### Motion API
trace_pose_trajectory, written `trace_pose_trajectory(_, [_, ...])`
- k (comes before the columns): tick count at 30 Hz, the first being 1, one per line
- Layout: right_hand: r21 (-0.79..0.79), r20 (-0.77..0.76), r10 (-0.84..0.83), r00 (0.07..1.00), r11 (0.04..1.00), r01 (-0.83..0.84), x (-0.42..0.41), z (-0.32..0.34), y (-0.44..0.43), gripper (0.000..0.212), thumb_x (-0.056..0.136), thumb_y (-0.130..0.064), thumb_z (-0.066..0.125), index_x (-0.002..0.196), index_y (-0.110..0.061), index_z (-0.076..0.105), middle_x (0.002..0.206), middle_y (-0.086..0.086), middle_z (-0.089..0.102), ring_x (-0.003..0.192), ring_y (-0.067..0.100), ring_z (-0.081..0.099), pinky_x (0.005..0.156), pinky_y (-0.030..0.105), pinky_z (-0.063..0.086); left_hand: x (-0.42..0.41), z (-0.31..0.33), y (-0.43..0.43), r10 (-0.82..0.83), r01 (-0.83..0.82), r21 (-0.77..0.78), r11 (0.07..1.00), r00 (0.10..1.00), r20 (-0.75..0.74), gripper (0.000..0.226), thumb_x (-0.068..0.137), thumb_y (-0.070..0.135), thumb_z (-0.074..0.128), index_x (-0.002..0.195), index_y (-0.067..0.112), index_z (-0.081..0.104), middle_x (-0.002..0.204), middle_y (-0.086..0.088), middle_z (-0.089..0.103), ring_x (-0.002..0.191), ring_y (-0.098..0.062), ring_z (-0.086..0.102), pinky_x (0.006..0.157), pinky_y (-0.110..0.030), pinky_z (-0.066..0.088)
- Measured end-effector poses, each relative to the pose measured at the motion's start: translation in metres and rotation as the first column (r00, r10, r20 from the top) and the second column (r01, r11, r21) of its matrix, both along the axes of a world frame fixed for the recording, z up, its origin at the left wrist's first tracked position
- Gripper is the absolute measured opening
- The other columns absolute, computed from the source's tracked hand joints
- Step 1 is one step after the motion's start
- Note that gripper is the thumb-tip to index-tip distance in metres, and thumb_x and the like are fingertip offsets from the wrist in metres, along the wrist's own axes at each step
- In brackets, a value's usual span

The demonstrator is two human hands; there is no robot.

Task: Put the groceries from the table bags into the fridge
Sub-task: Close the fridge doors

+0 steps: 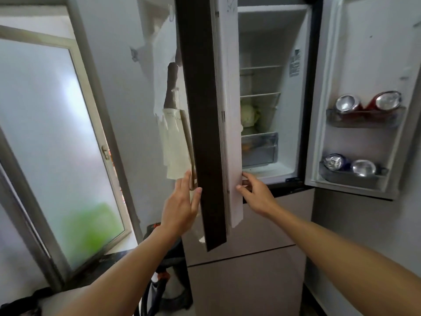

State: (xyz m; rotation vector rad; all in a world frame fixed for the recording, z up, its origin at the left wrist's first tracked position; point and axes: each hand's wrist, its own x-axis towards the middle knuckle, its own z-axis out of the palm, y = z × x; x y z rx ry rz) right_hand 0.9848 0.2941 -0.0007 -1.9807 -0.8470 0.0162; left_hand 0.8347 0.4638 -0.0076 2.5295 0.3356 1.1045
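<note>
2 hands flanking the edge-on left door (200, 110) of the fridge (250, 226): left hand (180, 206) flat-fingered on its outer face, right hand (255, 192) curled round its inner edge; stiff, heavy, hinged, probably best swung from this free edge.

Fridge (250, 224): tall, pale grey-beige front, upper compartment open, lower fronts shut. Left door (200, 110) swung out edge-on to the camera, showing its dark edge strip and white inner lining. Right door (369, 65) wide open, white inside, two racks. Upper rack (364, 120): two red cans (348, 103) side by side, silver tops toward camera. Lower rack (350, 179): blue can (333, 161), and a second can (363, 167) just beside it, colour unclear. Interior white and lit. Pale green cabbage (249, 115) on the lowest shelf, left side, partly hidden by left door. Clear crisper drawer (259, 147) directly below, shut; something orange inside, too blurred to identify
</note>
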Motion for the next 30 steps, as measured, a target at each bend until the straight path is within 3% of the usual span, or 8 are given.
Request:
trace_pose_trajectory(6, [-0.007,0.078,0.035,0.996,0.999,-0.034,0.049,0.008,-0.021,0.055,0.097,-0.045,0.048,0.146,-0.029,0.031,0.136,0.002,0.053,0.115,0.016,0.055,0.095,0.041,0.049,0.05,0.002,-0.019,0.098,-0.083,0.186,0.979,0.993,-0.071,0.059,0.099,0.05,0.026,0.148,0.02,0.029,0.141,-0.003,0.043,0.107,-0.019,0.058,0.081,-0.028,0.053])
trace_pose_trajectory(9, [0.001,0.258,-0.012,0.966,1.0,0.012,0.057,0.015,-0.022,0.057,0.097,-0.048,0.044,0.148,-0.03,0.027,0.142,0.001,0.045,0.12,0.018,0.052,0.092,0.041,0.049,0.068,0.011,-0.017,0.178,-0.145,0.281,0.949,0.979,-0.096,0.051,0.099,0.041,0.037,0.145,0.018,0.036,0.142,-0.006,0.043,0.113,-0.023,0.056,0.083,-0.035,0.055])
trace_pose_trajectory(12, [0.074,0.575,-0.084,0.814,0.996,0.051,0.059,0.024,-0.012,0.057,0.097,-0.04,0.047,0.148,-0.024,0.028,0.15,0.003,0.034,0.134,0.02,0.037,0.097,0.039,0.046,0.084,0.026,-0.005,0.262,-0.219,0.363,0.906,0.963,-0.071,0.048,0.098,0.031,0.046,0.142,0.014,0.039,0.144,-0.015,0.042,0.125,-0.032,0.048,0.091,-0.045,0.052])
trace_pose_trajectory(16, [0.089,0.869,-0.073,0.49,0.996,-0.011,0.065,0.027,0.019,0.051,0.093,-0.023,0.053,0.141,-0.011,0.039,0.154,0.017,0.029,0.145,0.031,0.021,0.114,0.046,0.026,0.103,0.046,0.024,0.363,-0.306,0.454,0.837,0.931,-0.041,0.051,0.097,0.028,0.051,0.144,0.011,0.038,0.15,-0.022,0.033,0.137,-0.039,0.034,0.107,-0.052,0.037])
trace_pose_trajectory(19, [0.013,0.908,-0.034,0.417,0.998,0.054,0.083,0.014,0.045,0.052,0.096,-0.024,0.05,0.143,-0.007,0.037,0.156,0.02,0.024,0.146,0.034,0.015,0.118,0.047,0.018,0.118,0.047,0.046,0.407,-0.322,0.49,0.81,0.911,-0.074,0.056,0.099,0.033,0.046,0.149,0.014,0.029,0.157,-0.021,0.019,0.144,-0.038,0.019,0.114,-0.051,0.023])
trace_pose_trajectory(24, [-0.052,0.862,-0.079,0.501,0.969,0.243,0.134,-0.013,0.072,0.064,0.096,-0.036,0.042,0.146,0.001,0.027,0.154,0.024,0.024,0.145,0.036,0.017,0.112,0.05,0.033,0.147,0.028,0.081,0.386,-0.261,0.547,0.796,0.914,-0.126,0.059,0.102,0.046,0.029,0.153,0.018,0.018,0.16,-0.019,0.003,0.147,-0.034,0.0,0.117,-0.045,0.001])
trace_pose_trajectory(30, [-0.005,0.898,-0.131,0.419,0.952,0.307,0.175,-0.026,0.099,0.068,0.096,-0.042,0.047,0.149,-0.007,0.024,0.157,0.023,0.011,0.147,0.037,0.008,0.118,0.05,0.016,0.182,0.003,0.111,0.322,-0.253,0.604,0.756,0.947,-0.006,0.067,0.097,0.048,0.03,0.153,0.015,0.015,0.159,-0.021,-0.005,0.147,-0.035,-0.005,0.119,-0.042,-0.007])
